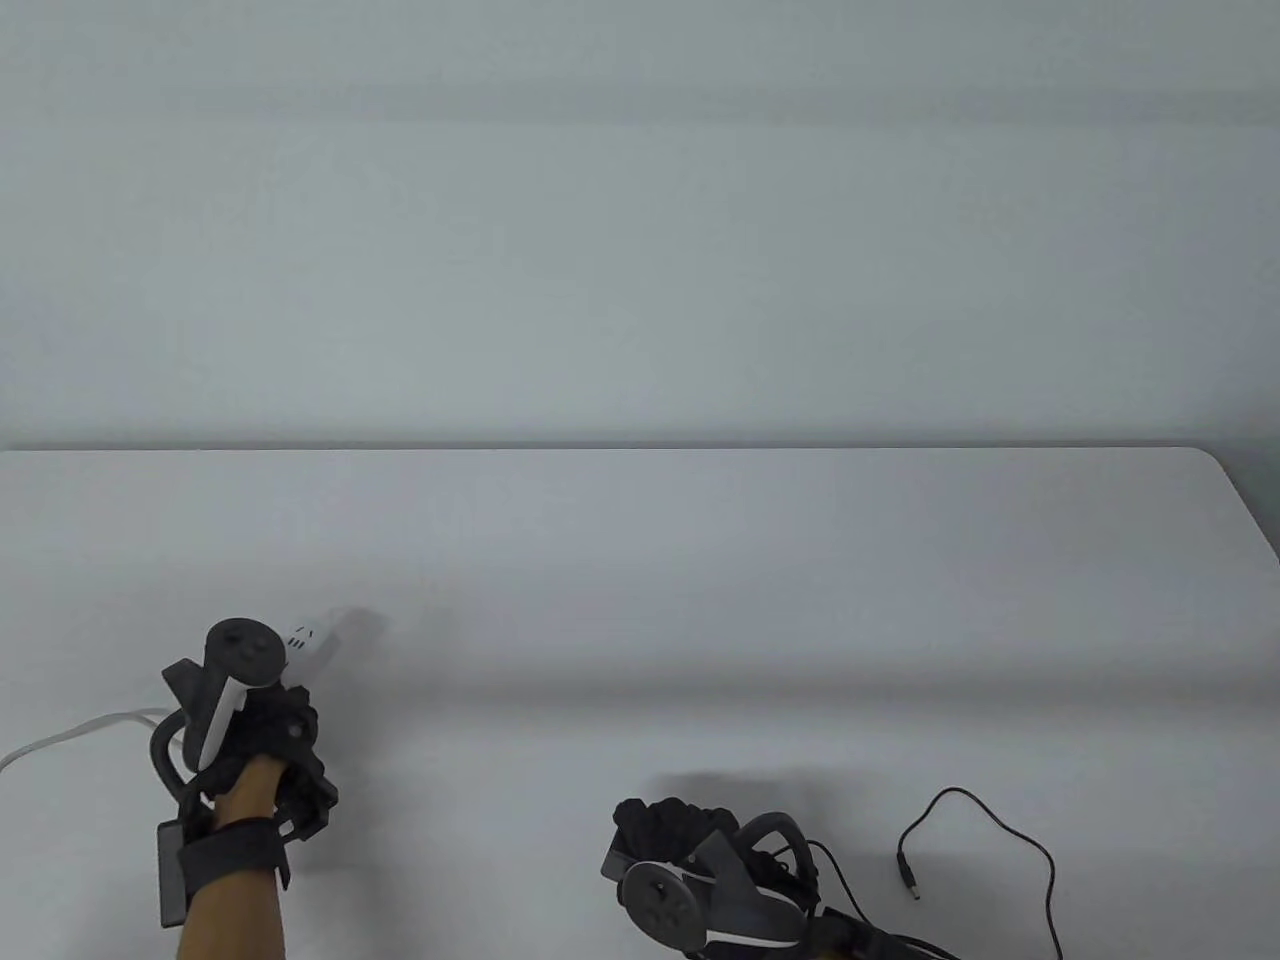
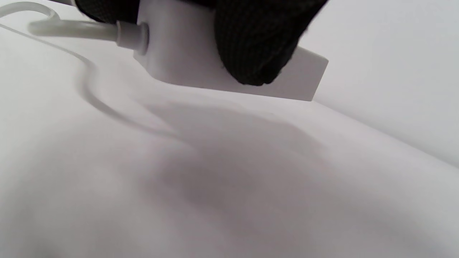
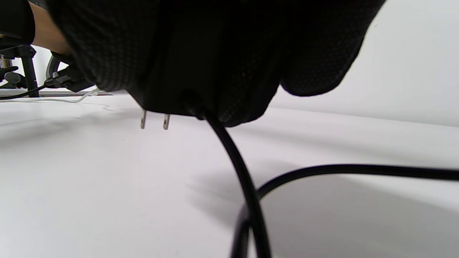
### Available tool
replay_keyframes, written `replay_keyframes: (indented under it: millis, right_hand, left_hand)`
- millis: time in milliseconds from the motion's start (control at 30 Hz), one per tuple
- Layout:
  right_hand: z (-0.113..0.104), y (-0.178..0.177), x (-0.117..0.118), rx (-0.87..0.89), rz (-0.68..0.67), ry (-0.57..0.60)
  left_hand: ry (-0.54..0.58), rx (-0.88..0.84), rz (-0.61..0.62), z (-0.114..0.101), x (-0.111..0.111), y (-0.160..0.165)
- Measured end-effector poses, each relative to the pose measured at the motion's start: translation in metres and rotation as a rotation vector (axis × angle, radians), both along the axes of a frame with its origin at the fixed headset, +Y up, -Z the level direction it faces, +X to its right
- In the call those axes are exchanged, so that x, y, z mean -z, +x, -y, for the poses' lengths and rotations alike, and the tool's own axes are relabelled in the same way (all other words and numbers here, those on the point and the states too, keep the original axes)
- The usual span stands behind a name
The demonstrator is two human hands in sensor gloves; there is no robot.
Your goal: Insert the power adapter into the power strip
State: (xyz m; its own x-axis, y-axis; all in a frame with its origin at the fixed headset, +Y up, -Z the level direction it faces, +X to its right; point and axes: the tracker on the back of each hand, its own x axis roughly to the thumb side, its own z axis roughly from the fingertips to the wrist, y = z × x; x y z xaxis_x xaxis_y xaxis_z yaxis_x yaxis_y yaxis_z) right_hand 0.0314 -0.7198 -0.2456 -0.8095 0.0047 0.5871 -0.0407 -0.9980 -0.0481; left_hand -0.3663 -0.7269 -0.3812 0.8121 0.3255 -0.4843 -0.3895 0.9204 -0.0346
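Observation:
My left hand [image 1: 260,730] grips a white power strip [image 1: 312,640] at the table's front left and holds it lifted off the table; its far end sticks out past the tracker. In the left wrist view my gloved fingers [image 2: 258,46] wrap the strip [image 2: 186,61], and its white cable [image 2: 71,30] leaves to the left. My right hand [image 1: 700,850] at the bottom edge holds a black power adapter [image 3: 172,86] above the table. Its two metal prongs [image 3: 154,120] point down. Its black cord [image 3: 244,179] hangs to the table.
The adapter's black cord [image 1: 1000,830] loops on the white table [image 1: 640,600] at the front right and ends in a small barrel plug [image 1: 910,880]. The strip's white cable [image 1: 70,735] trails off the left edge. A grey wall stands behind the table.

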Motion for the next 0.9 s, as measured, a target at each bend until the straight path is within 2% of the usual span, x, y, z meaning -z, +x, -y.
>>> replay_keyframes:
  millis: [300, 467, 733, 900]
  right_hand:
    - [-0.002, 0.002, 0.001, 0.004, 0.006, 0.015]
    - [-0.003, 0.002, 0.000, 0.012, 0.004, 0.027]
    - [-0.006, 0.005, 0.002, 0.033, 0.014, 0.028]
    - [-0.007, 0.008, 0.002, 0.035, 0.017, 0.026]
  left_hand:
    - [-0.002, -0.076, 0.201, -0.006, -0.028, 0.049]
    - [0.000, -0.166, 0.311, 0.001, -0.047, 0.081]
    - [-0.063, -0.162, 0.460, 0.006, -0.072, 0.132]
    - [-0.102, -0.150, 0.561, 0.015, -0.078, 0.158]
